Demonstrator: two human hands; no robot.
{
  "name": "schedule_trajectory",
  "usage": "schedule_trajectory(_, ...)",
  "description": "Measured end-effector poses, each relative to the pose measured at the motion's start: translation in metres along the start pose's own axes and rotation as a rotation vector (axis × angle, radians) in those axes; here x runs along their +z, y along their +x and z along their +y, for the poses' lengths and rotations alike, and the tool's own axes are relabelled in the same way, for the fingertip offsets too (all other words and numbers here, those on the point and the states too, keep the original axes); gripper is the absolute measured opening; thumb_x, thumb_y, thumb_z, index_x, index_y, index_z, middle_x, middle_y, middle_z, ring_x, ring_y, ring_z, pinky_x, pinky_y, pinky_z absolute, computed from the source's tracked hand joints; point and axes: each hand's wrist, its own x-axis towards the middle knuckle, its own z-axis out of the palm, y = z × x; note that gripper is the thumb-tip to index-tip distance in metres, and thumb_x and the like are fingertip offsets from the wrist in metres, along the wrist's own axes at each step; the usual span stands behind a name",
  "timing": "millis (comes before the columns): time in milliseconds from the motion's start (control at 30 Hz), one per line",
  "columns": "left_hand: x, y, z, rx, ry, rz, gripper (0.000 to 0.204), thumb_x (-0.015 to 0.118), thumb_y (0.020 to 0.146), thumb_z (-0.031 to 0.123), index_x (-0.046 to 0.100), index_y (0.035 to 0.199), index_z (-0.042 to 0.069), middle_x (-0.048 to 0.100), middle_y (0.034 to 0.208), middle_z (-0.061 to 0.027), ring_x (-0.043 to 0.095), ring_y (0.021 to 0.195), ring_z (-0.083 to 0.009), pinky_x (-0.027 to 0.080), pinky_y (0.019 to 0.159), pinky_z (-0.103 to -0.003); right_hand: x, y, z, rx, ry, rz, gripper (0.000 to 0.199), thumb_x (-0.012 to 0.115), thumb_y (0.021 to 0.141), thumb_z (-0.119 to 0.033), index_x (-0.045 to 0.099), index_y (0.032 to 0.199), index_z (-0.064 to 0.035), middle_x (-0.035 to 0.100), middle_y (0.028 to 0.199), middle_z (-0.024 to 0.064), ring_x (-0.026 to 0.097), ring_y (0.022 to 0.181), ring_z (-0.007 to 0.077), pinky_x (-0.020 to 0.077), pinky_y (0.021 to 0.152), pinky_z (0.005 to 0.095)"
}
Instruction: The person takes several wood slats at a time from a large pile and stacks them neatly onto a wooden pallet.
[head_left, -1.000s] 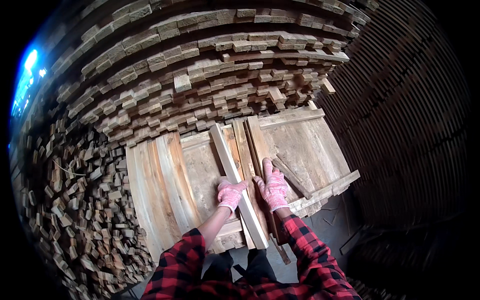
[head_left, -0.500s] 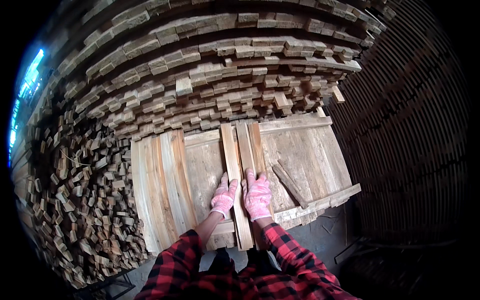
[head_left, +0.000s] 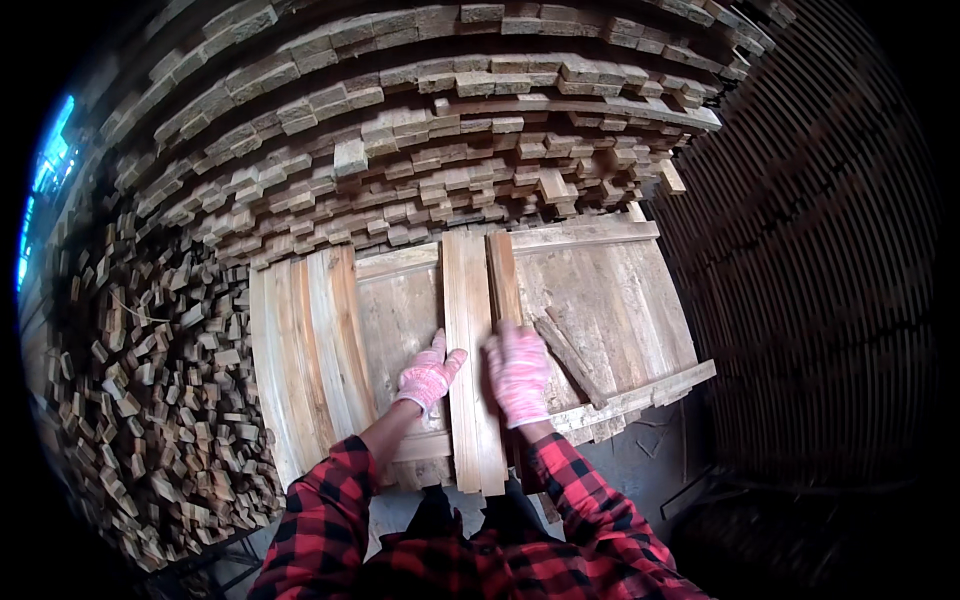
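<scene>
Both my hands wear pink knit gloves and rest on a wooden work table (head_left: 610, 290). My left hand (head_left: 428, 374) lies flat against the left edge of a pale upright plank (head_left: 470, 330) that runs from the table's far rail to its near edge. My right hand (head_left: 517, 372) presses flat on a narrower, darker plank (head_left: 503, 280) lying right beside the pale one. Two or three more planks (head_left: 310, 340) lie side by side at the table's left end. Neither hand grips anything.
A high stack of sawn boards (head_left: 440, 130) rises behind the table. A heap of short wood offcuts (head_left: 150, 380) fills the left. A loose strip (head_left: 568, 358) lies slanted on the table right of my right hand. Stacked slats (head_left: 820, 300) stand at right.
The two planks have swung from slanted to straight and now lie parallel, side by side. Both hands slid up along them toward the table's middle.
</scene>
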Motion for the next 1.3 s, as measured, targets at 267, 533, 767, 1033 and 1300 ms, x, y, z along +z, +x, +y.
schedule_trajectory(267, 0.050, 0.012, -0.018, -0.104, -0.324, 0.118, 0.077, 0.036, 0.102, 0.063, 0.045, 0.148, 0.002, 0.058, 0.137, -0.0276, 0.055, 0.128, -0.0426, 0.043, 0.109, -0.045, 0.053, 0.007, 0.079, 0.480, 0.856, -0.553, 0.095, 0.072, 0.086, -0.058, 0.043, 0.147, 0.0080, 0.058, 0.138, 0.0211, 0.052, 0.133, 0.0291, 0.0393, 0.112, 0.0377)
schedule_trajectory(533, 0.057, -0.027, -0.013, -0.183, -0.474, 0.382, 0.065, 0.036, 0.104, 0.055, 0.049, 0.146, 0.008, 0.064, 0.130, -0.0227, 0.059, 0.119, -0.0428, 0.047, 0.101, -0.046, 0.048, 0.000, 0.060, 0.443, 1.120, -0.558, 0.082, 0.091, 0.075, -0.025, 0.048, 0.137, 0.0067, 0.070, 0.115, 0.0152, 0.068, 0.101, 0.0233, 0.0557, 0.091, 0.0349)
schedule_trajectory(767, 0.057, -0.047, -0.090, -0.301, -0.302, 0.605, 0.059, 0.031, 0.105, 0.051, 0.051, 0.141, 0.009, 0.065, 0.125, -0.0229, 0.061, 0.115, -0.0432, 0.048, 0.097, -0.049, 0.064, -0.001, -0.025, 0.281, 0.993, -0.731, 0.074, 0.088, 0.079, -0.034, 0.056, 0.133, 0.0049, 0.069, 0.118, 0.0151, 0.064, 0.106, 0.0225, 0.0503, 0.097, 0.0351)
schedule_trajectory(1033, 0.028, -0.092, -0.038, -0.163, -0.366, 0.858, 0.051, 0.044, 0.104, 0.037, 0.049, 0.143, 0.005, 0.057, 0.137, -0.0245, 0.058, 0.122, -0.0406, 0.047, 0.102, -0.045, 0.114, 0.013, -0.019, 0.139, 0.391, -0.496, 0.093, 0.085, 0.078, -0.048, 0.046, 0.142, 0.0086, 0.063, 0.130, 0.0236, 0.061, 0.120, 0.0314, 0.0466, 0.103, 0.0383)
schedule_trajectory(1300, 0.096, -0.328, -0.090, -0.090, -0.542, 0.625, 0.022, 0.066, 0.095, 0.019, 0.071, 0.112, 0.005, 0.073, 0.099, -0.0153, 0.071, 0.095, -0.0299, 0.056, 0.083, -0.039, 0.126, -0.008, -0.010, 0.359, 0.944, -0.742, 0.105, 0.085, 0.076, -0.053, 0.040, 0.144, 0.0139, 0.061, 0.133, 0.0239, 0.061, 0.122, 0.0315, 0.0463, 0.105, 0.0378)
